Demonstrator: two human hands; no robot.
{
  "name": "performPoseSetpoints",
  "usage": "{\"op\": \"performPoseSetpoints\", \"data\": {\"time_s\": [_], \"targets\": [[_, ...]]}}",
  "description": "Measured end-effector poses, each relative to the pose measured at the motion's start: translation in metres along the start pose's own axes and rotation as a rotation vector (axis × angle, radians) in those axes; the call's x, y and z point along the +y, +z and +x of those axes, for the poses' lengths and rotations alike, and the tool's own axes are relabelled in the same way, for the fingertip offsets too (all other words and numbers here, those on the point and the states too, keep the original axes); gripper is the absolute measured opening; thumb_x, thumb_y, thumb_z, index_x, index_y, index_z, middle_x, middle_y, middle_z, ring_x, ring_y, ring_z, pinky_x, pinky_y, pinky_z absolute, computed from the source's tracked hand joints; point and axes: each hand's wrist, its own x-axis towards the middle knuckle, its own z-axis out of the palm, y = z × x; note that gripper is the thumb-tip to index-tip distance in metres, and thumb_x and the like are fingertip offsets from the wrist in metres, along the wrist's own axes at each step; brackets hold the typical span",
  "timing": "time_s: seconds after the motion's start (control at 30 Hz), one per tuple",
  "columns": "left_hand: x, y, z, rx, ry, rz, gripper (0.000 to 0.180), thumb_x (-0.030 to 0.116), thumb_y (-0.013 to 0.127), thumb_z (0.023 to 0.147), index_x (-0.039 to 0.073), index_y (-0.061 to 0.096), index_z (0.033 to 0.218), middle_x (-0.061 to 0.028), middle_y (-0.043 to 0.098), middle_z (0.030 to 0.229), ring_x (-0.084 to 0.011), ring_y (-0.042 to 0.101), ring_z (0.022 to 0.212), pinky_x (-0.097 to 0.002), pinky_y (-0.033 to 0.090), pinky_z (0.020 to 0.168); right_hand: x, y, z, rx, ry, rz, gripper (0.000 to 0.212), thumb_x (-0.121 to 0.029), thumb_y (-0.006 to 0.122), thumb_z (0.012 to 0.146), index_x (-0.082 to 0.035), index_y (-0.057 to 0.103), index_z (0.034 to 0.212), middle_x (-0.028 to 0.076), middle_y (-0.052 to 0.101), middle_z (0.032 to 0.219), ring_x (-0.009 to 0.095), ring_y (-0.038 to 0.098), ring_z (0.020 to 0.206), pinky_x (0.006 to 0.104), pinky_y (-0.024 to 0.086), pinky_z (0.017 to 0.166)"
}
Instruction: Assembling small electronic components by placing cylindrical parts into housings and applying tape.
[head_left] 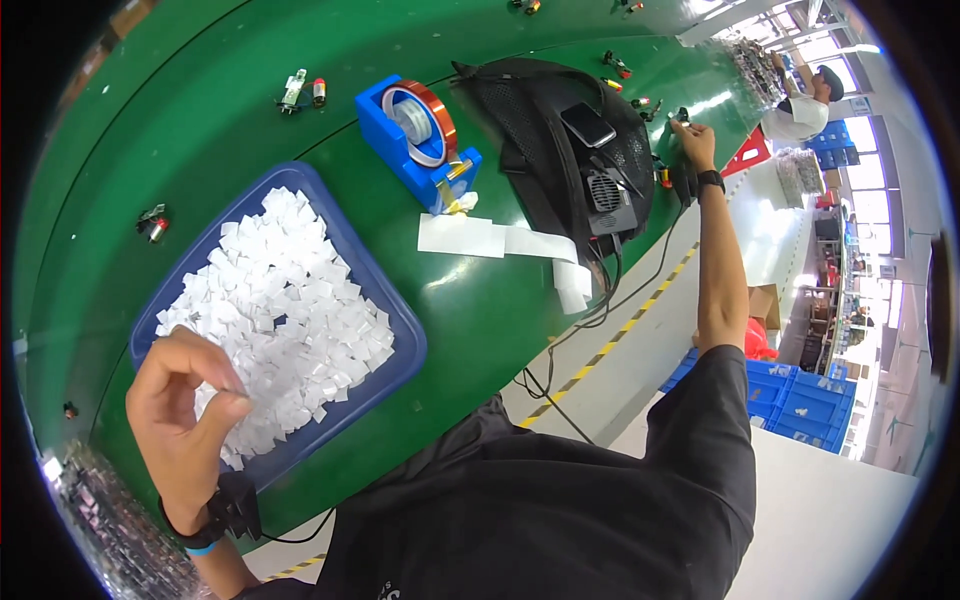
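My left hand (185,400) hovers over the near left corner of a blue tray (415,350). Thumb and forefinger are pinched together; I cannot make out what, if anything, is between them. Heaped in the tray are small white square pieces (300,310). Far to the right, my right hand (697,145) reaches across the table with its fingers closed at a small dark component (680,116). Much of that component is hidden by the fingertips. Close by the right wrist lies another small part with a red and yellow cylinder (662,175).
A blue tape dispenser (400,150) stands behind a curling white label strip (475,238). A black mesh bag (520,110) carries a phone (588,125) and a black device (610,200) with cables. Small cylinder assemblies (293,92) lie along the green table (480,320). Another person (800,110) is at far right.
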Motion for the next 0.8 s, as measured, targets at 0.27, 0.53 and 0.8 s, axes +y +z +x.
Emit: {"op": "performPoseSetpoints", "data": {"time_s": [0.27, 0.53, 0.8], "targets": [[0.009, -0.012, -0.019, 0.068, 0.071, -0.047, 0.025, 0.001, 0.073, 0.083, 0.003, 0.056, 0.102, -0.0058, 0.055, 0.091, -0.0125, 0.055, 0.081, -0.0261, 0.049, 0.073, -0.075, -0.035, -0.092, 0.143, -0.186, 0.503, 0.056, -0.021, 0.085, 0.083, -0.003, 0.054, 0.127, 0.008, 0.068, 0.101, 0.015, 0.068, 0.092, 0.0273, 0.058, 0.072], [0.024, -0.004, -0.031, 0.056, 0.013, -0.078, 0.037, -0.004, 0.075, 0.083, 0.001, 0.058, 0.116, -0.0068, 0.061, 0.107, -0.0134, 0.061, 0.097, -0.0280, 0.053, 0.084, -0.330, -0.082, -0.369, 0.047, -0.956, 0.383, 0.047, -0.002, 0.083, 0.079, -0.002, 0.060, 0.120, 0.006, 0.068, 0.102, 0.013, 0.067, 0.088, 0.0247, 0.056, 0.072], [0.028, -0.008, -0.026, 0.056, 0.080, -0.209, 0.038, 0.000, 0.072, 0.090, -0.002, 0.054, 0.122, -0.0065, 0.070, 0.093, -0.0086, 0.061, 0.078, -0.0242, 0.052, 0.067, -0.436, -0.013, -0.493, -0.218, -1.219, 0.524, 0.051, 0.003, 0.083, 0.075, 0.000, 0.060, 0.121, 0.009, 0.069, 0.101, 0.015, 0.070, 0.089, 0.0264, 0.059, 0.077]]}}
